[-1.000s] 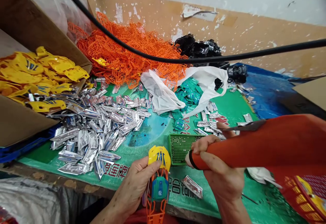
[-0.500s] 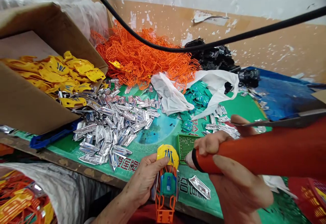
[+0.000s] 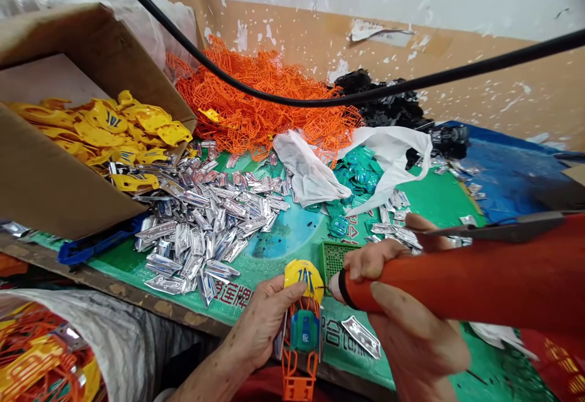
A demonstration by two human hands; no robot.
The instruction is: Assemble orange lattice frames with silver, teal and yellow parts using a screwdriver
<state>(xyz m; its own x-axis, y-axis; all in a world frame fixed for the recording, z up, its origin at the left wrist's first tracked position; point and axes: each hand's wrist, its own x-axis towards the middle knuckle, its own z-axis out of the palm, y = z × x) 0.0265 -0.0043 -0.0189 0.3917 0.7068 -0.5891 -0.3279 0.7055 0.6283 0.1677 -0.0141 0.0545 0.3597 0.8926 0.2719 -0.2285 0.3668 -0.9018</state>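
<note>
My left hand (image 3: 262, 317) is closed round a toy vehicle body (image 3: 305, 331) with a yellow front, a green-blue middle and an orange frame, its thumb on the yellow part. My right hand (image 3: 411, 310) grips a thick orange electric screwdriver (image 3: 439, 280), held level with its tip pointing left. The thin bit meets, or nearly meets, the right edge of the yellow front. Just behind the tip stands a small green mesh basket (image 3: 336, 257), partly hidden by the screwdriver. A loose silver plate (image 3: 361, 336) lies on the green table cover between my hands.
A cardboard box (image 3: 68, 189) of yellow parts stands left, beside heaped silver plates (image 3: 205, 219). Orange frames (image 3: 269, 103), black parts (image 3: 388, 100) and a white bag (image 3: 311, 170) with green pieces lie behind. A black cable (image 3: 283, 101) hangs across. A sack (image 3: 119, 341) sits lower left.
My right hand has brought the screwdriver tip from beside the green basket to the yellow front's edge. My left hand still holds the toy body. The view has swung left.
</note>
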